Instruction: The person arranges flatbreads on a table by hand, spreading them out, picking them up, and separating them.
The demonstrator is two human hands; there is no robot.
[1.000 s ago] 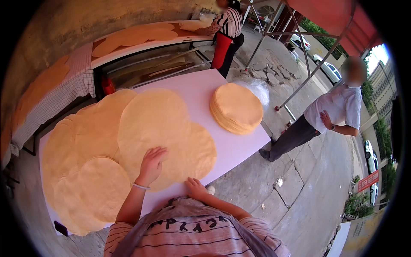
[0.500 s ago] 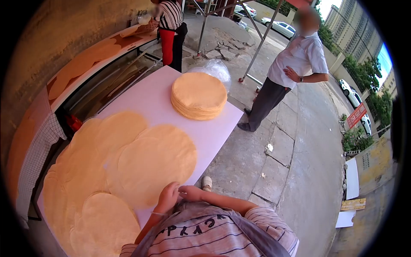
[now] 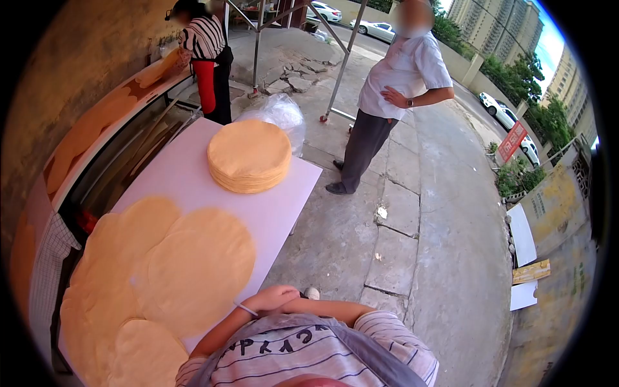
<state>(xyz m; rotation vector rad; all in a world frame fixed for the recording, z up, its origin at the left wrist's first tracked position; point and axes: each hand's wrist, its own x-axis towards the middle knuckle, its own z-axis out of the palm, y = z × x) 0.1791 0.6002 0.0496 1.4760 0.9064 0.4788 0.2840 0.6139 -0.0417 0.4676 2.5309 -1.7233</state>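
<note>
My left hand [image 3: 276,297], with a band on its wrist, is folded over my right hand [image 3: 289,306] in front of my apron. Its fingers look curled around the right hand, whose own fingers are mostly hidden. Close by on the pink-topped table [image 3: 287,222] lies a large round thin flatbread [image 3: 203,267], apart from both hands. More flatbreads overlap to its left, and a smaller-looking round one [image 3: 145,355] is at the near corner. A thick stack of round flatbreads [image 3: 249,155] stands at the table's far end.
Clear plastic bags [image 3: 280,119] are behind the stack. A person in a white shirt [image 3: 403,77] stands right of the table, hand on hip. Another person in stripes [image 3: 206,42] works at a long side bench [image 3: 138,100] bearing flatbreads. Metal scaffold poles [image 3: 345,64] rise beyond.
My hands went from meeting at the fingertips to being folded one over the other. The view has turned right, so the table appears farther left. The striped-shirt person's posture has shifted.
</note>
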